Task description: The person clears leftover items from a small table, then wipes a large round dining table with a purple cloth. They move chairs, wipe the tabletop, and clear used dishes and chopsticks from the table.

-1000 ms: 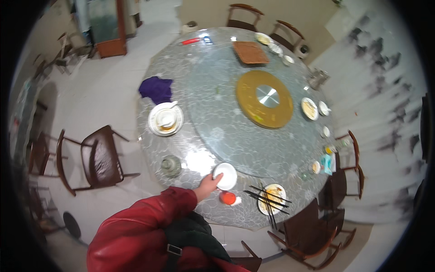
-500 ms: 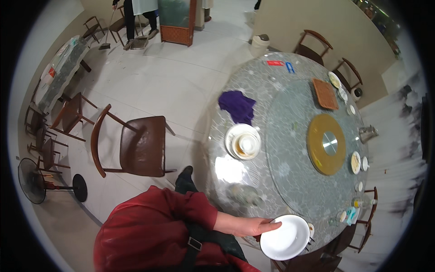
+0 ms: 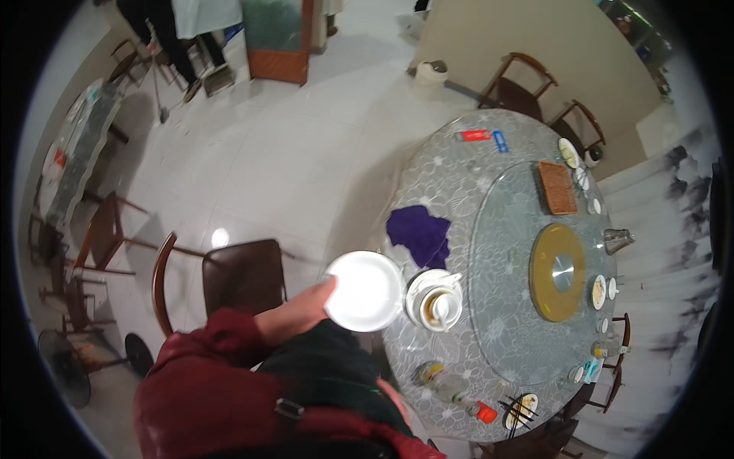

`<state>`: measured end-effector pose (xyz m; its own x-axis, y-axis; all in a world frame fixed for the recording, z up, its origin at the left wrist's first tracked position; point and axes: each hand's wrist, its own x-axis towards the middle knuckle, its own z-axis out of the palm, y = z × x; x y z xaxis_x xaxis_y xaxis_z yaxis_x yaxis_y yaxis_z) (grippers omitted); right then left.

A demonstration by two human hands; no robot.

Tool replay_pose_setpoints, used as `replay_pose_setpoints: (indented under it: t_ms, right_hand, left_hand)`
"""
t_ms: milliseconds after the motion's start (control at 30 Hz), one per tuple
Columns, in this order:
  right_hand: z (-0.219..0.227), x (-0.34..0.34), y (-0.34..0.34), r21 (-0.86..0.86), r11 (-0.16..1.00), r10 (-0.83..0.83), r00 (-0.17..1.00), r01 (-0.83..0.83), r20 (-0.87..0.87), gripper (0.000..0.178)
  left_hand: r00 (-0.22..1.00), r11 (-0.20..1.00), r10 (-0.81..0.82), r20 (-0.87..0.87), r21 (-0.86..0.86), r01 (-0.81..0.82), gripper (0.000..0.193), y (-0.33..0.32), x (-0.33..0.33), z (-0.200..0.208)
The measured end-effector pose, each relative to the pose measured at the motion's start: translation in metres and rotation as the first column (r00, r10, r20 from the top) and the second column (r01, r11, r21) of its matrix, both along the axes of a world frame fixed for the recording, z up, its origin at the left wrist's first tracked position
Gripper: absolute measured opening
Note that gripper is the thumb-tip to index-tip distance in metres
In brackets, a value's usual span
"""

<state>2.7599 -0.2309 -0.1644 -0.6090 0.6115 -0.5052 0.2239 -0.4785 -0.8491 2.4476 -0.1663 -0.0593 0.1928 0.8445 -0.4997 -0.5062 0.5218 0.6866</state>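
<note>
My left hand [image 3: 307, 302] grips the rim of a round white plate [image 3: 365, 291]. The plate is held up by the table's left edge, beside a stack of white dishes [image 3: 434, 300] with brownish liquid and a spoon in it. A crumpled purple cloth [image 3: 419, 233] lies just beyond that stack. Low in the picture, a small strip of skin beside my dark trousers looks like part of my right hand [image 3: 393, 402]; its fingers cannot be made out. Near it on the table lies a clear glass bottle [image 3: 451, 390], and a plate of scraps [image 3: 523, 411] has dark chopsticks across it.
The round table [image 3: 428, 180] carries a glass turntable [image 3: 512, 336] with a yellow disc [image 3: 544, 291] and a brown woven tray [image 3: 558, 187]. Used dishes line its far right side. A brown chair [image 3: 245, 271] stands to my left. Far off, a person [image 3: 172, 38] holds a broom and dustpan.
My left hand has carried the white plate leftward and away from me, from the near table edge to beside the dish stack. The bottle and the chopsticks plate now show. The far person has shifted left.
</note>
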Motion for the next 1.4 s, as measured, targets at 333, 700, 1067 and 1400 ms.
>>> replay_pose_setpoints:
  t_ms: [333,700,1067,1400]
  right_hand:
    - [-0.010,-0.123,0.100,0.100,0.995,0.013,0.988,0.003,-0.155,0.044]
    - [0.023,-0.337,0.338,-0.009,1.000,-0.001,0.985,0.000,-0.171,0.047]
    - [-0.036,-0.406,0.598,0.293,0.944,-0.129,0.987,0.151,-0.093,0.044]
    - [-0.026,-0.397,0.840,0.392,0.781,-0.446,0.874,0.486,-0.196,0.030]
  left_hand:
    - [0.970,0.975,0.219,0.109,-0.072,-0.212,0.070,0.099,-0.133,-0.080]
    - [0.988,0.988,0.152,0.004,-0.009,-0.152,0.063,0.311,-0.327,-0.099]
    - [0.996,0.991,-0.065,-0.060,0.112,0.072,0.066,0.582,-0.381,-0.124]
    - [0.985,0.979,-0.173,-0.025,0.104,0.175,0.064,0.832,-0.369,-0.110]
